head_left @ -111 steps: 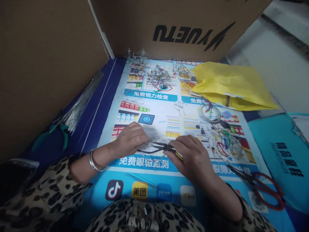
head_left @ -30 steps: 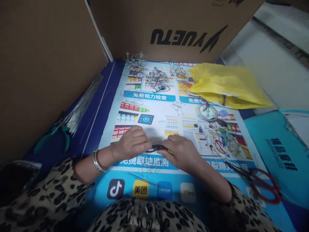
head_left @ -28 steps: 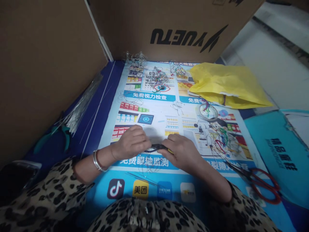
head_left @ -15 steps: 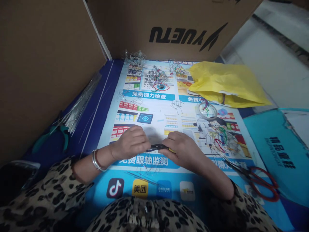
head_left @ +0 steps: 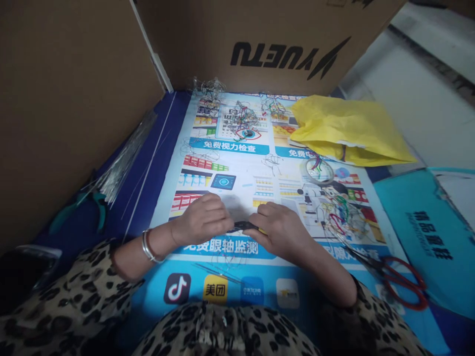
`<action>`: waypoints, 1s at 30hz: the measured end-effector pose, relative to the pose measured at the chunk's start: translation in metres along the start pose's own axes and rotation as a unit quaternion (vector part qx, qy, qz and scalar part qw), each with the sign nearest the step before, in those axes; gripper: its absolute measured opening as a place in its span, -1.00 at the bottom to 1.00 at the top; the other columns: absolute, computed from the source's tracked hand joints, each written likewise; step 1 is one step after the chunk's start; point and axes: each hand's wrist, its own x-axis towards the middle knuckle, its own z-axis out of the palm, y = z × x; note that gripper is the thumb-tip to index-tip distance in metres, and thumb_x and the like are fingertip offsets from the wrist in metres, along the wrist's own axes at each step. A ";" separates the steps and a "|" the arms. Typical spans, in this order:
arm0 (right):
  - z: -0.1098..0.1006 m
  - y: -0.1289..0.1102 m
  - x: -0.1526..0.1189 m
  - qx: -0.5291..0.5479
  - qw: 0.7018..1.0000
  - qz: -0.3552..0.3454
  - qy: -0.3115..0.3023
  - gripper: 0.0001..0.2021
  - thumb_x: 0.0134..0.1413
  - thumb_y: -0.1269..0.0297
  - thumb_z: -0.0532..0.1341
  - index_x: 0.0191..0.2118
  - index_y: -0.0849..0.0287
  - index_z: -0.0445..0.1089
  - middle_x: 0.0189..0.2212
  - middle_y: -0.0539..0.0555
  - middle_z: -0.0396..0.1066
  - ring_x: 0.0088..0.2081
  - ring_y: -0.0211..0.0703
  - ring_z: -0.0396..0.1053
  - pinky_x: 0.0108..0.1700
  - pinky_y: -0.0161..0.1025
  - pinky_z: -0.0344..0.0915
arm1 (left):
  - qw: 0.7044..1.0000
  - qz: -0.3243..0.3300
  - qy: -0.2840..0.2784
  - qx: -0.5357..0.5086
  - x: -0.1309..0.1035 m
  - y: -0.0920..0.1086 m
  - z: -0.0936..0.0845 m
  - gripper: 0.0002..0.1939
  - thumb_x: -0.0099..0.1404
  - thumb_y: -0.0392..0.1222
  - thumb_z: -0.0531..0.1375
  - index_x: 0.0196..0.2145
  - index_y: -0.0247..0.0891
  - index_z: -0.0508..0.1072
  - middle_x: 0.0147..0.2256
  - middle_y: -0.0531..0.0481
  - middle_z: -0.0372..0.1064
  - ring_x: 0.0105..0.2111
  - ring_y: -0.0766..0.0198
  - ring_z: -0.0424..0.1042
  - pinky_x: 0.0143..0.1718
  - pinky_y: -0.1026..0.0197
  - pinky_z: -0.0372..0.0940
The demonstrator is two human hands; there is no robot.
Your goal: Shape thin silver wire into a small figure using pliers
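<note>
Dark-jawed pliers point(head_left: 244, 226) lie in my right hand point(head_left: 280, 228), whose fingers are wrapped round them, with a bit of yellow showing at the grip. The jaws point left and reach my left hand point(head_left: 208, 217). That hand is closed right at the plier tips; what its fingers pinch is hidden. Both hands are just above the printed poster point(head_left: 237, 198). Thin wire pieces point(head_left: 215, 271) lie on the poster below them.
Red-handled scissors point(head_left: 403, 282) lie at right near tangled coloured wires point(head_left: 345, 217). A roll of tape point(head_left: 319, 170) and a yellow bag point(head_left: 349, 131) are behind. At left are teal-handled pliers point(head_left: 99, 210) and a bundle of straight wires point(head_left: 128, 158). Cardboard walls point(head_left: 193, 44) stand around.
Hardly anything differs. My left hand has shifted very slightly to the right along the plier jaws; the right hand keeps its grip.
</note>
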 end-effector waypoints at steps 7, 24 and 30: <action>-0.007 0.009 -0.005 0.000 1.000 0.029 0.011 -0.68 0.18 0.05 0.06 -0.33 0.19 0.41 -0.42 0.10 0.33 -0.30 -0.13 0.22 -0.27 -0.24 0.06 | 0.998 -0.062 0.015 -0.017 -0.001 -0.003 0.000 -0.86 0.28 -0.33 0.03 -0.21 -0.29 0.33 -0.44 -0.06 0.36 -0.40 0.24 0.29 -0.35 0.11 0.23; -0.020 -0.004 -0.039 -0.042 0.988 0.136 -0.059 -0.80 0.11 0.13 0.15 -0.35 0.14 0.38 -0.42 0.08 0.32 -0.31 -0.09 0.25 -0.29 -0.21 0.02 | 0.992 -0.115 -0.044 0.024 0.002 0.011 0.002 -0.93 0.19 -0.34 0.10 -0.39 -0.27 0.37 -0.54 0.04 0.26 -0.47 0.29 0.23 -0.37 0.19 0.16; -0.017 -0.004 -0.037 -0.033 0.988 0.122 -0.088 -0.78 0.13 0.12 0.14 -0.41 0.14 0.38 -0.44 0.06 0.34 -0.33 -0.12 0.27 -0.30 -0.22 0.03 | 0.991 -0.103 -0.076 0.039 0.001 0.012 0.003 -0.93 0.20 -0.33 0.11 -0.39 -0.26 0.39 -0.55 0.04 0.24 -0.47 0.28 0.20 -0.38 0.17 0.14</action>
